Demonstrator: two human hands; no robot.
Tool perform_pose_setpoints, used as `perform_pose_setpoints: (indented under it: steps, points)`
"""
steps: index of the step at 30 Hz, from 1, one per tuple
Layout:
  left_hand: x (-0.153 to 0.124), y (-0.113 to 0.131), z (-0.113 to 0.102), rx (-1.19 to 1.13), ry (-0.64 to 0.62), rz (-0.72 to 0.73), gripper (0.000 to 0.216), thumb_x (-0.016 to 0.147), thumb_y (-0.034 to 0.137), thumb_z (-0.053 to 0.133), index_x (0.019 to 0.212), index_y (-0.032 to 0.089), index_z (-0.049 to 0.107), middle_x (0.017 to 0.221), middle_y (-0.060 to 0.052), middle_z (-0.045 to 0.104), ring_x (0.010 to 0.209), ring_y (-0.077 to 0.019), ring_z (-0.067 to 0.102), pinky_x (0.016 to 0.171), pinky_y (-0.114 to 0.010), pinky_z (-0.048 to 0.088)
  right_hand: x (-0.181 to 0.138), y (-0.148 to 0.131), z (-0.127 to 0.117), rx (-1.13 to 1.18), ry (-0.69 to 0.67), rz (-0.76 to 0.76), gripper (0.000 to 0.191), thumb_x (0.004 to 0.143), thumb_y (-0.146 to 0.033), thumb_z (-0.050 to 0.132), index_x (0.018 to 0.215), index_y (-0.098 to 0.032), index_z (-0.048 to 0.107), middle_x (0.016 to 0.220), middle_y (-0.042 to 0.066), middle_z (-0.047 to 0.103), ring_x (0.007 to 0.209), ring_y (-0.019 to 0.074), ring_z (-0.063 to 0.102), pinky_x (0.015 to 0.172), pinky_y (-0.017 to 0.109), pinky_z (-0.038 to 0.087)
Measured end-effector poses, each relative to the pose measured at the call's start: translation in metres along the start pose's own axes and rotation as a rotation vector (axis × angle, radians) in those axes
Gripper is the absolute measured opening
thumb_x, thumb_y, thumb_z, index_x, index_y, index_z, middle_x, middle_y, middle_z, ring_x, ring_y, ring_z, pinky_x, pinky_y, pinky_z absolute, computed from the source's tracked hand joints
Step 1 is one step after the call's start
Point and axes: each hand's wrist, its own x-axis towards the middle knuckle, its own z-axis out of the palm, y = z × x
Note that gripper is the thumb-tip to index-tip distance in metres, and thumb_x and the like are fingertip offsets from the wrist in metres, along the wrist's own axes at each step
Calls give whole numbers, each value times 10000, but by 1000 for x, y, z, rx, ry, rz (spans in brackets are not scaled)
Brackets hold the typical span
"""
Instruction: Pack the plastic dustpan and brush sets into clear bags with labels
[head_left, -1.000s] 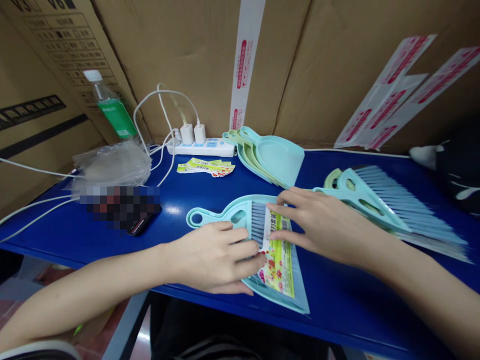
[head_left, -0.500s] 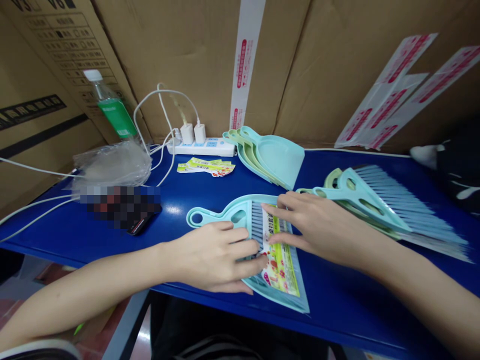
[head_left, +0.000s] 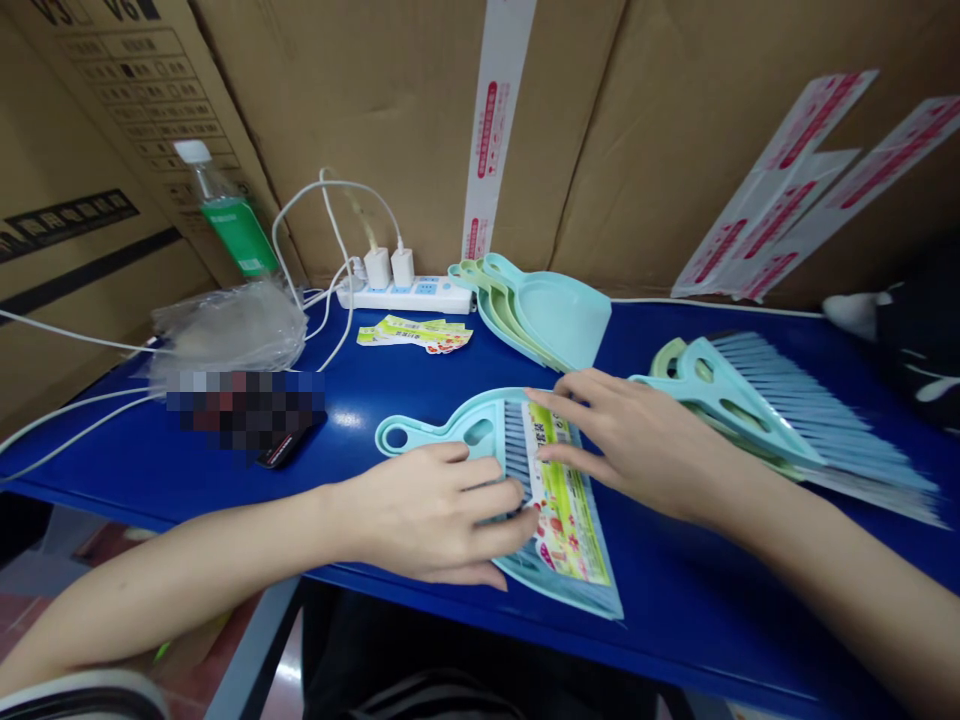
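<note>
A light teal dustpan [head_left: 442,428] with a small brush nested in it lies on the blue table [head_left: 675,590], its handle pointing left. A yellow-green printed label [head_left: 566,500] lies across the brush's bristles. My left hand [head_left: 427,515] rests flat on the brush, fingers stretched toward the label's left edge. My right hand [head_left: 637,440] comes in from the right, its fingertips spread and pressing on the label's upper end. Neither hand grips anything.
A stack of teal and green dustpans [head_left: 540,315] and loose labels [head_left: 416,335] lie behind. Several brushes [head_left: 780,410] lie at the right. A power strip [head_left: 405,293] with white cables, a bottle [head_left: 225,215], a clear plastic bag [head_left: 225,330] and cardboard boxes [head_left: 675,130] line the back.
The label has turned on the bristles, its lower end swinging right, and my right fingertips slid slightly left along its top. My left hand has stayed put.
</note>
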Motion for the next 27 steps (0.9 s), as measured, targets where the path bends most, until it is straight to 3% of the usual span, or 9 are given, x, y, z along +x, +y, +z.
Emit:
perform_pose_setpoints:
  steps: [3, 7, 11, 22, 27]
  points:
    - [0, -1, 0, -2, 14, 4, 400, 935, 482, 513, 1129, 151, 625, 992, -43, 673, 787, -164, 555, 619, -313, 402, 2, -2, 3, -27, 38, 24, 487, 1012, -370, 275, 1189, -99, 639, 882, 133, 667, 800, 231, 645, 583, 320, 502]
    - [-1, -2, 0, 9, 16, 2, 375, 951, 448, 489, 1131, 149, 624, 1011, -47, 676, 781, -162, 558, 610, -315, 405, 3, -1, 9, -34, 28, 52, 418, 971, -184, 312, 1283, -117, 581, 1029, 148, 696, 912, 244, 659, 652, 341, 531]
    - [-2, -4, 2, 11, 0, 3, 364, 925, 436, 535, 1148, 159, 614, 1018, -37, 675, 782, -162, 560, 619, -319, 418, 3, -1, 16, 32, 5, 70, 486, 883, -28, 317, 1310, -82, 543, 1004, 136, 715, 888, 221, 674, 669, 322, 543]
    - [-3, -7, 3, -8, 22, -17, 386, 921, 479, 545, 1127, 162, 622, 991, -33, 676, 769, -158, 566, 618, -314, 402, 5, 5, 18, 11, 43, 86, 413, 836, 36, 358, 1076, -114, 659, 865, 91, 713, 771, 190, 685, 586, 266, 519]
    - [-3, -10, -1, -23, 31, -18, 416, 955, 503, 458, 1103, 155, 630, 947, -43, 677, 751, -163, 553, 603, -316, 389, 5, 5, 16, 12, 43, 81, 421, 821, 48, 366, 1076, -122, 655, 810, 73, 696, 706, 183, 668, 551, 261, 498]
